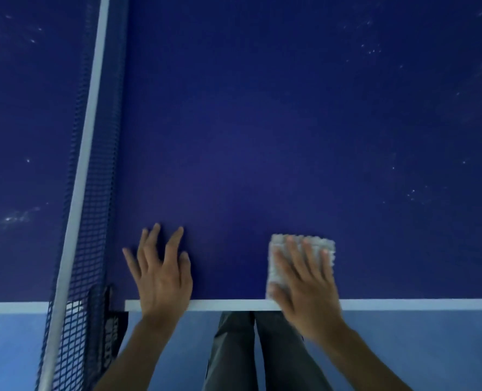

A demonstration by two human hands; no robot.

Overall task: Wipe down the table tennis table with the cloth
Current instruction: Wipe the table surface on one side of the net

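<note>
The dark blue table tennis table point(276, 136) fills most of the view, with a white line point(234, 305) along its near edge. A folded grey-white cloth point(283, 249) lies flat on the table near that edge. My right hand point(307, 280) presses down on the cloth with fingers spread over it. My left hand point(162, 272) rests flat on the bare table to the left, fingers apart, holding nothing. White dust specks point(372, 49) dot the far right of the surface and the half beyond the net.
The dark net point(93, 193) with its white top band runs from near left to far, ending at a black clamp point(108, 328) on the table's edge. Below the edge are a light blue floor point(431, 348) and my grey trousers point(248, 354).
</note>
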